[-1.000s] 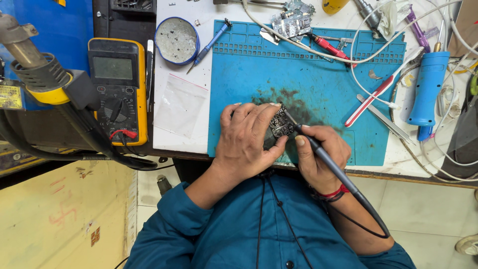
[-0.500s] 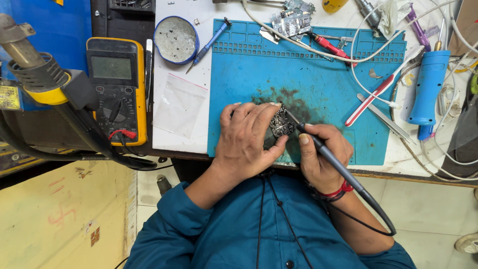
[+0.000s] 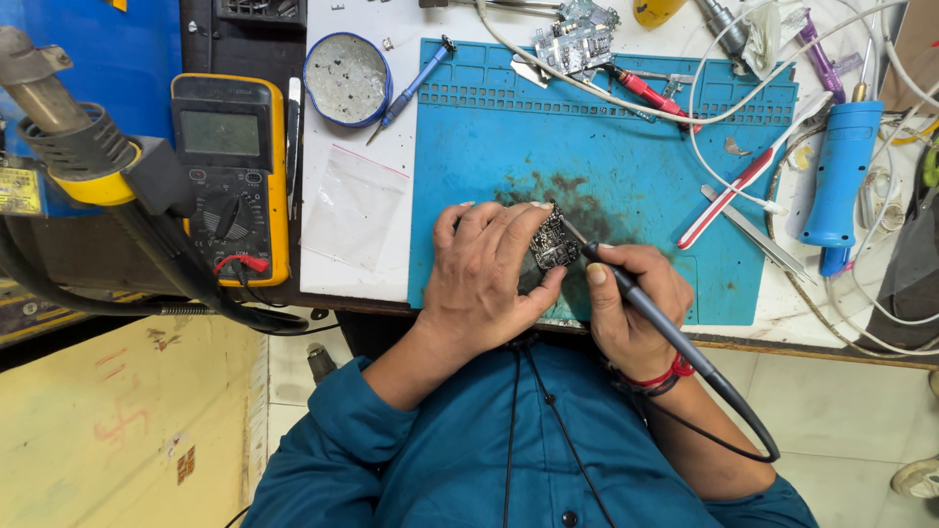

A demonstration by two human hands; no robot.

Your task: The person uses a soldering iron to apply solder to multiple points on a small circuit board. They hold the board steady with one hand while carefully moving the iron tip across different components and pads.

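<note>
Soldering is the step in hand, by the look of it: the left hand [image 3: 484, 279] is curled over a small dark circuit board [image 3: 554, 244], fingers and thumb closed on its edges, pinning it against the blue mat [image 3: 626, 166] near the worktop's near edge. The right hand [image 3: 631, 303] is closed in a pen grip around a black soldering iron [image 3: 636, 293], whose tip meets the board's right side; its cord loops off below the worktop's edge. The next move would call for a steady tip on one joint and a firm hold on the board, since the piece is small and the fingers sit close to the hot end.

A clear, flat plastic bag [image 3: 354, 205] with a pink strip along its top lies on the white sheet left of the mat. Beyond it stands a round blue tin [image 3: 347, 78], lid off, with greyish contents. A yellow multimeter [image 3: 230, 176] lies towards the worktop's left edge. A small yellow label [image 3: 20, 191] sits at the far left, too blurred to describe further.
</note>
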